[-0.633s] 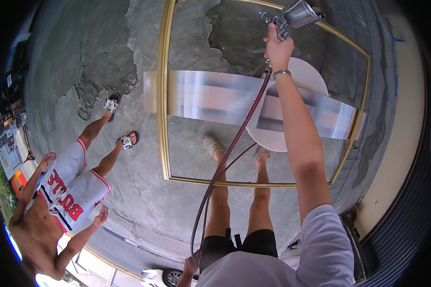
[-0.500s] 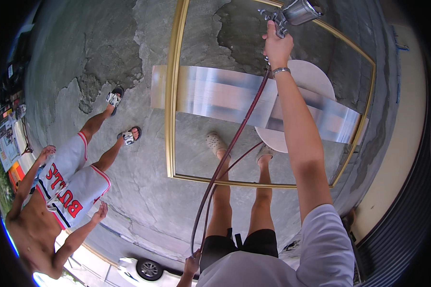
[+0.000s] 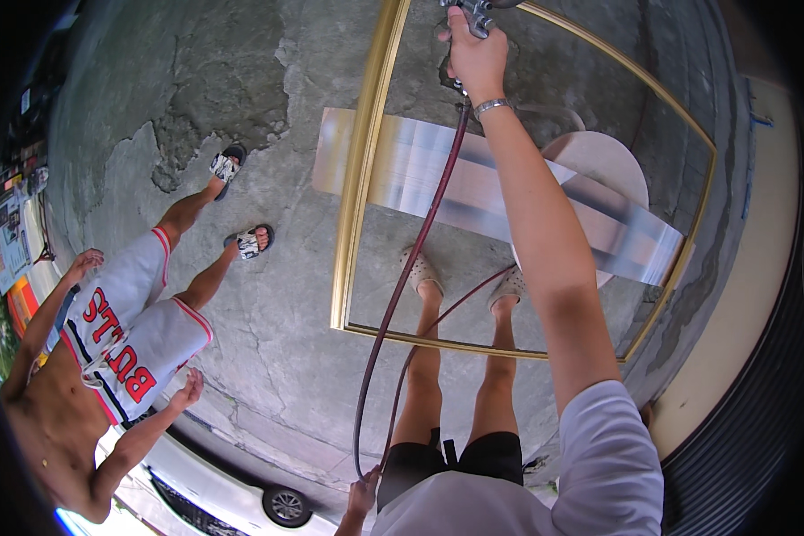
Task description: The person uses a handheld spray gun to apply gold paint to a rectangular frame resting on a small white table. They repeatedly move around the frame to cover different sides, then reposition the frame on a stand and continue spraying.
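Grey concrete floor spreads across the middle, with a dark, rough-edged patch between ten and eleven o'clock. Another person stands at the left, the bare torso toward eight o'clock, the white shorts with red lettering and trim nearer nine, and the black-and-white sandals between nine and ten. Behind, at nine o'clock, are a printed sign and an orange panel. A white car sits between seven and eight. At three o'clock runs a cream wall strip; a dark ribbed shutter fills four.
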{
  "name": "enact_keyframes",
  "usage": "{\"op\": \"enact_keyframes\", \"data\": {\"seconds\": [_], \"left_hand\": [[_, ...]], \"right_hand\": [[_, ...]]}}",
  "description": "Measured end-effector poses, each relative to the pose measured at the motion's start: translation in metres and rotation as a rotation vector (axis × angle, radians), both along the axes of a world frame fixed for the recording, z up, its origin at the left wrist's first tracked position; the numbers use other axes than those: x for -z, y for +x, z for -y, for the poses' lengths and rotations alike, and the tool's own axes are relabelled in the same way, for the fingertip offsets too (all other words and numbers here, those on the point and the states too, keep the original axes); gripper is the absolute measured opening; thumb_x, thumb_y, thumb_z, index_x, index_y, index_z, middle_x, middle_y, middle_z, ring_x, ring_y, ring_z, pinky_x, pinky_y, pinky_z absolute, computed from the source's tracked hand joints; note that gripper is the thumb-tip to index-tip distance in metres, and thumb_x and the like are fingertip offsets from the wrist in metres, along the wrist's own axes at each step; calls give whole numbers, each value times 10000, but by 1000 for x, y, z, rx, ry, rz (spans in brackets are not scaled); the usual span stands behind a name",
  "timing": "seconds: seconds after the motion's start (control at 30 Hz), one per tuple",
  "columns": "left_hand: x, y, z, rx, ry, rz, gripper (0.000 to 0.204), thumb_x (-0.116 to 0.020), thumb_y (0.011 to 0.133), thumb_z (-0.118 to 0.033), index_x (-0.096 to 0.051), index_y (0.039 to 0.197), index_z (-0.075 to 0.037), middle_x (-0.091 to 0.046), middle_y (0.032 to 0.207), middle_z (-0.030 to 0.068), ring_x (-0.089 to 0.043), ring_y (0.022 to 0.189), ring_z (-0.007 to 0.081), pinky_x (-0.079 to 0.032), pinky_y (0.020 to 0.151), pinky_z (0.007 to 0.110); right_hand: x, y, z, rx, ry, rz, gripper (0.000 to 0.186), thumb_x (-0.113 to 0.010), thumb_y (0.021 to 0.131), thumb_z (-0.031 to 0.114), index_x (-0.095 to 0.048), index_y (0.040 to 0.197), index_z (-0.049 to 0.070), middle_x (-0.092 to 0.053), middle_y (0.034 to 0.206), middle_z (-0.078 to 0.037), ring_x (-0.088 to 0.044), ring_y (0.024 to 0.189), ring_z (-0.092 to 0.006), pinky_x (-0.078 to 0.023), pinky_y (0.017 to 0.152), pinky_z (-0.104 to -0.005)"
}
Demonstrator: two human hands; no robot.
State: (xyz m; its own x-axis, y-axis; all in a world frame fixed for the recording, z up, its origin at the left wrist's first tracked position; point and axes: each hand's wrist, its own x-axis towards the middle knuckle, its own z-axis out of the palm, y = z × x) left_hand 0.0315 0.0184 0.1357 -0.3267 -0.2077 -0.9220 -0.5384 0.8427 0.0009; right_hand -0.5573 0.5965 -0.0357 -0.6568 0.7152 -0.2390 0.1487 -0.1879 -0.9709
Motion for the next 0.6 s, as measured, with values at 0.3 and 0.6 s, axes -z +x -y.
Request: {"op": "enact_keyframes", "data": {"seconds": [0.3, 0.6], "left_hand": [[-6, -19, -1, 37, -21, 125, 501, -455, 1037, -496, -678, 1300, -132, -714, 885, 242, -721, 908, 391, -541, 713, 443], [2, -3, 19, -31, 67, 93, 499, -486, 1017, -518, -657, 1332, -172, -669, 766, 256, -711, 766, 393, -504, 645, 445]], "right_hand": [[19, 9, -29, 245, 597, 127, 398, -670, 941, 336, -702, 853, -50, -699, 725, -221, -711, 691, -367, -545, 680, -477], [11, 30, -54, 233, 236, 257, 423, -684, 918, 347, -707, 856, -70, -699, 803, -295, -683, 862, -487, -534, 788, -513]]}}
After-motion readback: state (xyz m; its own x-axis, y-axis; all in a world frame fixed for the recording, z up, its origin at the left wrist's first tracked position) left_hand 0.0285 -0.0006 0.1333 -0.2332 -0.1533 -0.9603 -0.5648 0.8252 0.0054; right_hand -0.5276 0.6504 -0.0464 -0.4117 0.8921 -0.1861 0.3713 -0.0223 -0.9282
